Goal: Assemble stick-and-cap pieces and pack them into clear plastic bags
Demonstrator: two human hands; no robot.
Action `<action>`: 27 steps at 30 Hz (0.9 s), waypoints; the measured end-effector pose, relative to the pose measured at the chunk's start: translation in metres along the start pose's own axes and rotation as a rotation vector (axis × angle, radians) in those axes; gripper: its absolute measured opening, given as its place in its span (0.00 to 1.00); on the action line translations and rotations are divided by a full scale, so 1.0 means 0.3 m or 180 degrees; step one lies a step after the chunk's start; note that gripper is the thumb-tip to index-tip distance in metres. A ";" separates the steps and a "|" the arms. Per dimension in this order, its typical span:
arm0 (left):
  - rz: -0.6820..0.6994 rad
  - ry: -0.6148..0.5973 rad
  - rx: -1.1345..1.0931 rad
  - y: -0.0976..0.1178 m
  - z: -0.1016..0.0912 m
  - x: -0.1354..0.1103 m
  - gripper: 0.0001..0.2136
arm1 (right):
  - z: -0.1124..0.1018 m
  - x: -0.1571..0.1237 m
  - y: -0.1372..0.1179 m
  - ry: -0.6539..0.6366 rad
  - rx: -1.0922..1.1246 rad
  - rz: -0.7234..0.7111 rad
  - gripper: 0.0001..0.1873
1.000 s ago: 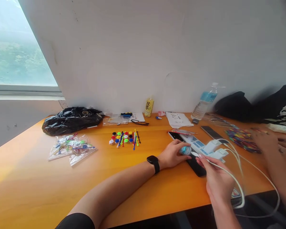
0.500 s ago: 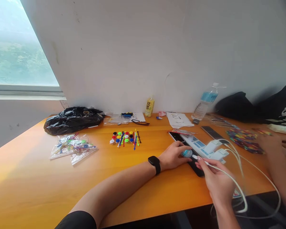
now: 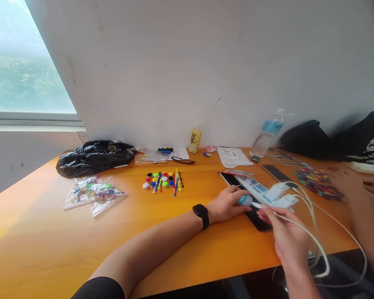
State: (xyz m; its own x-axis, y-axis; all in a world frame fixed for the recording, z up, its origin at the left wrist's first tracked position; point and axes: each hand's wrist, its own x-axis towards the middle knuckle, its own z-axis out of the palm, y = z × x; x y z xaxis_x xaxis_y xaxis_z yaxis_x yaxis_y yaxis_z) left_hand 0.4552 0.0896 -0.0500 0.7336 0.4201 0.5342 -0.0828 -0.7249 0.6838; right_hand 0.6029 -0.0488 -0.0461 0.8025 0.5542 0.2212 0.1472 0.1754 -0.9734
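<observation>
My left hand (image 3: pixel 227 203), with a black watch (image 3: pixel 201 214) on its wrist, holds a small round light-blue device (image 3: pixel 244 200) between thumb and fingers. My right hand (image 3: pixel 288 232) pinches the white plug (image 3: pixel 257 205) of a charging cable (image 3: pixel 308 232). The plug's tip meets the device's right edge; whether it is inserted I cannot tell. Under both hands lies a black phone (image 3: pixel 259 222), partly covered. Just behind them a white power strip (image 3: pixel 262 193) carries white charger blocks (image 3: pixel 276 191).
Colourful caps (image 3: pixel 156 180) and plastic sticks (image 3: pixel 176 182) lie mid-table. Clear bags of parts (image 3: pixel 107 195) and a black plastic bag (image 3: pixel 93 160) are left. A water bottle (image 3: pixel 266 137) stands behind. At right, another person's hand (image 3: pixel 345 180) is at a colourful pile (image 3: pixel 318 182).
My right hand has moved slightly right, and the cable loop has swung a little right with it. My left hand keeps its hold on the device.
</observation>
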 end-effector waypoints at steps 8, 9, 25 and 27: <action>-0.0015 0.0109 0.0082 0.006 0.004 -0.003 0.27 | 0.008 -0.024 -0.029 -0.0235 -0.0590 -0.0331 0.24; 0.0016 0.0105 0.0074 0.006 0.004 -0.003 0.27 | 0.005 -0.020 -0.030 -0.0278 -0.0563 -0.0296 0.24; 0.0562 -0.0083 0.1176 0.057 0.047 -0.026 0.38 | -0.060 0.032 0.028 0.0004 0.0504 0.0385 0.26; 0.0657 -0.0082 0.1407 0.060 0.052 -0.033 0.30 | -0.095 0.044 0.018 -0.0095 0.0621 0.0725 0.28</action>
State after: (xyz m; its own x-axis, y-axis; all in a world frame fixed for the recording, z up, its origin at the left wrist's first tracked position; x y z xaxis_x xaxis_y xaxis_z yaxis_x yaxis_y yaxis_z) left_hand 0.4570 0.0639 -0.0506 0.7489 0.2337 0.6201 0.0620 -0.9563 0.2856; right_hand 0.6307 -0.0638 -0.0503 0.7842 0.6205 0.0028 -0.1509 0.1952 -0.9691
